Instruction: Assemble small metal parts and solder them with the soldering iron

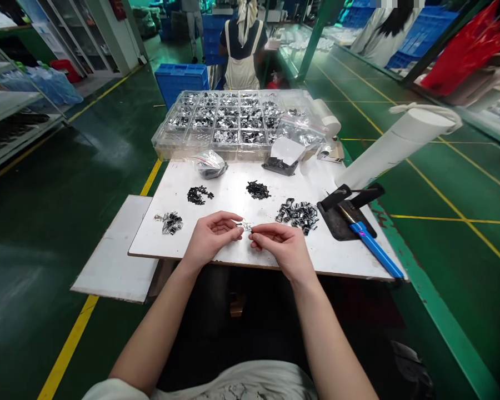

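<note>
My left hand [214, 234] and my right hand [277, 241] face each other just above the front of the white tabletop [229, 194]. Between their fingertips is a small shiny metal-and-black part [245, 226], pinched from both sides; its exact kind is too small to make out. To the left of my left hand lies a little pile of clear, silvery and black pieces [172, 223]. Beyond my hands are two heaps of small black pieces [257, 190], [198, 195]. A larger pile of black-and-silver pieces [299, 215] lies right of my right hand.
A clear compartment box [162, 139] full of small parts spans the back. Plastic bags of parts [210, 165] stand before it. At right are a blue-handled soldering iron [375, 250] on a black stand [337, 225] and a white roll [395, 144]. A person [242, 50] sits ahead.
</note>
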Action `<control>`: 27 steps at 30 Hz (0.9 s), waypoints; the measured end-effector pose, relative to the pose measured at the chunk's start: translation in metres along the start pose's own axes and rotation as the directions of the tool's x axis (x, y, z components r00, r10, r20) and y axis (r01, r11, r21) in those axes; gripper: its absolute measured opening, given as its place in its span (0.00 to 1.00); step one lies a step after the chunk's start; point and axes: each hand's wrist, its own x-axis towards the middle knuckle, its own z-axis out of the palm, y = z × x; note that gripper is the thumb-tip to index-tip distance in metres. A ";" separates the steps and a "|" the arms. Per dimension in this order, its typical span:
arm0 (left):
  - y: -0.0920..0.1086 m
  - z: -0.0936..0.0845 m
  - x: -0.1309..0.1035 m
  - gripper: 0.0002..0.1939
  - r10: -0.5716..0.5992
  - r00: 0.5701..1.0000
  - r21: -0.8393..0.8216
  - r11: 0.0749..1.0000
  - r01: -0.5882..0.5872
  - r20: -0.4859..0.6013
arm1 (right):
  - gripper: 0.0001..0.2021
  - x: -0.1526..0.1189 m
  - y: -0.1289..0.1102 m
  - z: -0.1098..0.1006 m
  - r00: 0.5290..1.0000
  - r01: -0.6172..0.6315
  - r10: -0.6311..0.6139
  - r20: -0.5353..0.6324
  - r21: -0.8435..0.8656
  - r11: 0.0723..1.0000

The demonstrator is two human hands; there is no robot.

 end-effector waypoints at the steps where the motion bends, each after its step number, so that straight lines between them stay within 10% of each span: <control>1: 0.000 0.000 0.000 0.13 0.000 1.000 0.006 1.000 0.000 0.010 | 0.11 -0.001 0.001 0.002 1.000 0.001 -0.001 -0.004 -0.014 1.000; 15: -0.001 0.000 -0.001 0.16 -0.010 0.995 0.037 0.999 0.007 0.097 | 0.06 -0.005 0.002 0.003 0.979 0.174 -0.149 0.142 -0.183 0.968; 27: -0.001 0.002 -0.003 0.13 0.016 0.994 0.116 0.993 -0.029 0.107 | 0.06 -0.008 0.002 0.008 0.985 0.173 -0.174 0.014 -0.193 0.966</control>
